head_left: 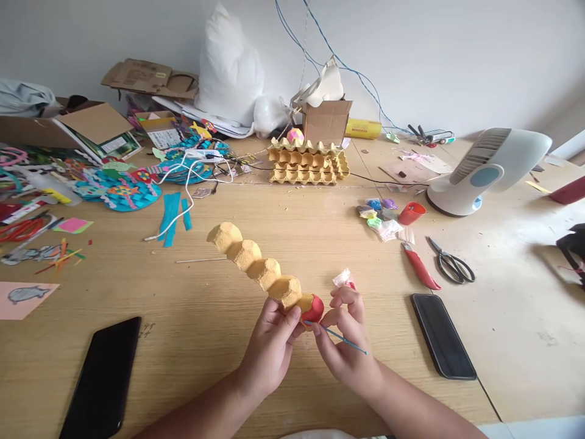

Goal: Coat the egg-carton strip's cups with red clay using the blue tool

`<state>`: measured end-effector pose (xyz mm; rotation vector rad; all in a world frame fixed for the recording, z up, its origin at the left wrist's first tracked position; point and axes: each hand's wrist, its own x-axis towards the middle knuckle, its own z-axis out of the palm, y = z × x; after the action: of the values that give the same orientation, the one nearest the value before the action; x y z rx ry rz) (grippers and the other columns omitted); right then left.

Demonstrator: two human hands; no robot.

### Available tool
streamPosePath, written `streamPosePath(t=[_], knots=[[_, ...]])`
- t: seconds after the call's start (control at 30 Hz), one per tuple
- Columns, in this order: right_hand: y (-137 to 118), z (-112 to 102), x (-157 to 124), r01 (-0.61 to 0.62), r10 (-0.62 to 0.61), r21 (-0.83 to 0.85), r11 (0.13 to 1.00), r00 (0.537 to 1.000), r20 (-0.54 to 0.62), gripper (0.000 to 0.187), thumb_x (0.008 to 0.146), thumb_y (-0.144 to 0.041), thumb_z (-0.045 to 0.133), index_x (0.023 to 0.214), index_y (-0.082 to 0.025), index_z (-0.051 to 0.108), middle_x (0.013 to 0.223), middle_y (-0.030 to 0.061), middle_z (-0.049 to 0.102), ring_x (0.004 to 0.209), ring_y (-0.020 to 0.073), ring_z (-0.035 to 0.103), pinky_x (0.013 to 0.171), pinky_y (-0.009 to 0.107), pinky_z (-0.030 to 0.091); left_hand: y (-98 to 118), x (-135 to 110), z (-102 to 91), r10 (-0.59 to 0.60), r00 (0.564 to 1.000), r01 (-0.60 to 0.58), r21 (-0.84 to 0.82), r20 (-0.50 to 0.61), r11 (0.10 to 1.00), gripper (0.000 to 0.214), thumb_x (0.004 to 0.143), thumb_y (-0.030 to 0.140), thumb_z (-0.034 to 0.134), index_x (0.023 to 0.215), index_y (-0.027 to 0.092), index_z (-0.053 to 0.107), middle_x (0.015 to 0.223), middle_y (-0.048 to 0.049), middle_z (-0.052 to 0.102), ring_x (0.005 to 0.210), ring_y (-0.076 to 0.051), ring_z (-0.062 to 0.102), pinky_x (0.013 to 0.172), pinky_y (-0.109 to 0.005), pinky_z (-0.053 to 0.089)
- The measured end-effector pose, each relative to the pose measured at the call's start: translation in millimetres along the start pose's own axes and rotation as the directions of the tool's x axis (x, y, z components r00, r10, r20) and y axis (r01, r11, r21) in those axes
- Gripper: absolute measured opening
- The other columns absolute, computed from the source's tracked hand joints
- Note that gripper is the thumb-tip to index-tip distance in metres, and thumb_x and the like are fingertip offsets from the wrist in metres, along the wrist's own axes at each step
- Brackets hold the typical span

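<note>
My left hand is closed on the near end of a strip of yellow egg carton, which slants up to the left over the table. Red clay covers part of the carton's nearest cup. Between the fingertips of my right hand is a thin blue stick, its tip against the red clay. Just beyond my right hand lies a small clear packet with something red in it.
Black scissors, a red-handled knife and a phone lie to the right. Another phone is at the near left. Clay packets, a red cup, egg cartons and a fan stand farther back.
</note>
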<state>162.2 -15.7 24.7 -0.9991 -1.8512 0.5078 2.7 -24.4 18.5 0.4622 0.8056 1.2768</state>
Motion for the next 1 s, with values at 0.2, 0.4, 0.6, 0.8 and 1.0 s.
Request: streamPosePath(t=[0.2,0.4,0.6,0.8,1.0], knots=[[0.0,-1.2,2.3,-0.019,0.019,0.012,1.0,1.0,0.012,0.014,0.09,-0.01,0.06,0.09,-0.023,0.055,0.107,0.0069,0.043,0.107,0.0263,0.049,0.094,0.05,0.047,1.0,-0.3,1.0,-0.01,1.0,0.01,0.009,-0.004,1.0,0.024,0.088,0.028,0.076,0.11,0.025,0.065,0.11,-0.0028,0.076,0.102,-0.018,0.073,0.085,-0.028,0.058],[0.3,-2.4,0.6,0.014,-0.018,0.065,0.998,0.998,0.053,0.014,0.089,-0.01,0.06,0.089,-0.023,0.053,0.109,0.0066,0.043,0.109,0.0267,0.049,0.097,0.051,0.045,2.6,0.6,1.0,-0.024,1.0,0.024,-0.028,-0.011,0.999,0.021,0.09,0.026,0.075,0.109,0.026,0.064,0.11,-0.001,0.075,0.1,-0.015,0.072,0.082,-0.024,0.058],[1.3,-2.0,1.5,0.022,-0.024,0.056,0.998,0.999,0.032,0.016,0.089,-0.007,0.059,0.09,-0.023,0.053,0.107,0.0061,0.044,0.107,0.0255,0.048,0.093,0.048,0.045,4.8,1.9,0.7,-0.055,0.998,0.056,-0.068,0.014,0.996,0.02,0.091,0.025,0.073,0.11,0.026,0.063,0.107,-0.0015,0.075,0.098,-0.015,0.073,0.079,-0.023,0.059],[1.4,-1.4,1.4,0.031,-0.034,0.069,0.997,0.998,0.047,0.016,0.089,-0.008,0.059,0.092,-0.023,0.054,0.107,0.0065,0.043,0.107,0.0255,0.048,0.093,0.048,0.045,4.2,2.0,0.4,-0.081,0.996,0.084,-0.098,0.033,0.992,0.021,0.093,0.022,0.07,0.112,0.026,0.063,0.109,-0.0002,0.076,0.096,-0.012,0.073,0.076,-0.02,0.058],[0.4,-1.4,0.9,0.026,-0.028,0.05,0.998,0.999,0.029,0.017,0.09,-0.007,0.057,0.091,-0.023,0.053,0.106,0.0063,0.044,0.105,0.0249,0.049,0.091,0.046,0.045,4.4,2.0,3.0,-0.08,0.996,0.082,-0.09,0.028,0.993,0.02,0.092,0.023,0.072,0.111,0.025,0.063,0.106,-0.0004,0.076,0.094,-0.013,0.073,0.077,-0.021,0.059]])
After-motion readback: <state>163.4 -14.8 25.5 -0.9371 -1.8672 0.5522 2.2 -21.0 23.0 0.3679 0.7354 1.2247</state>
